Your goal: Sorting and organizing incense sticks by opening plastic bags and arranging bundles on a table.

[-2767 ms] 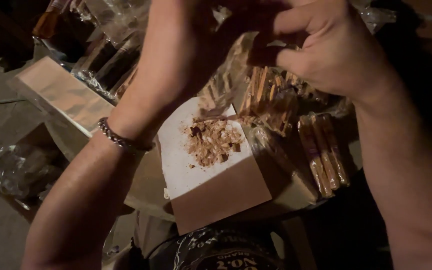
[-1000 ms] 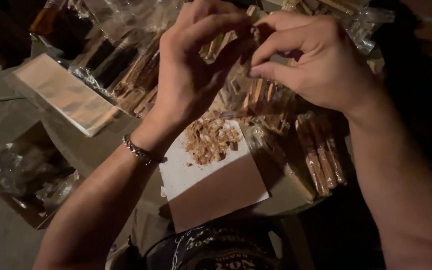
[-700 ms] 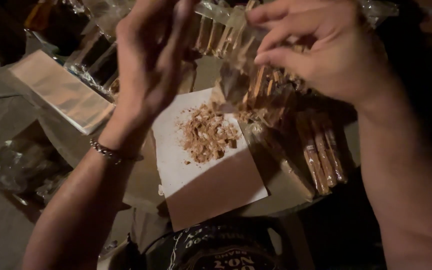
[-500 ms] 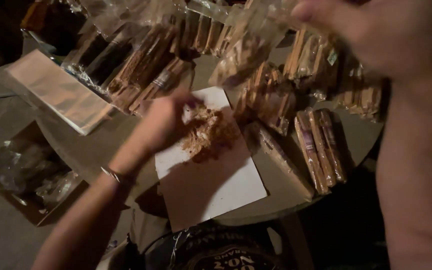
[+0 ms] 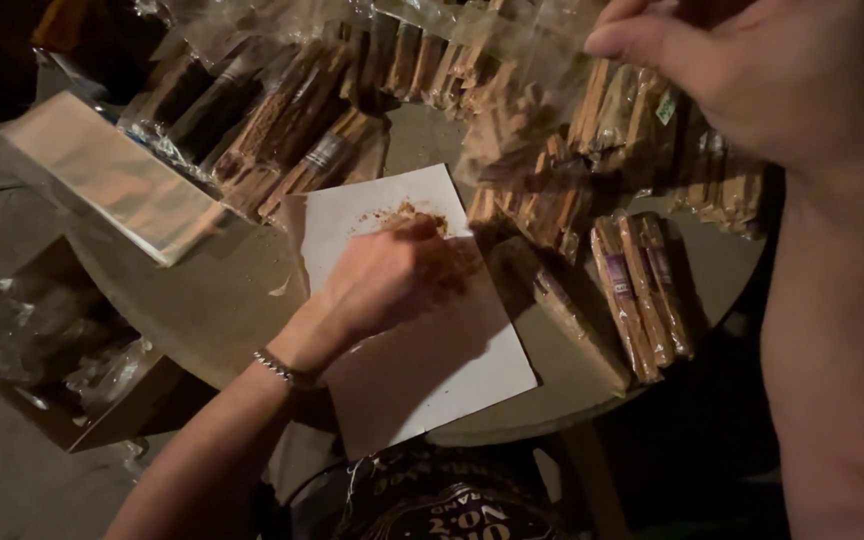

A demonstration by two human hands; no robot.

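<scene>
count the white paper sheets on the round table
1. The white paper sheet lies at the table's near edge, under the left hand, which rests on the brown crumbs. Others may be hidden beneath the packets of sticks.

Clear packets of brown sticks [image 5: 642, 290] with purple labels lie right of the white sheet; similar bundles [image 5: 292, 140] lie behind it; flat clear bags [image 5: 112, 175] far left
</scene>
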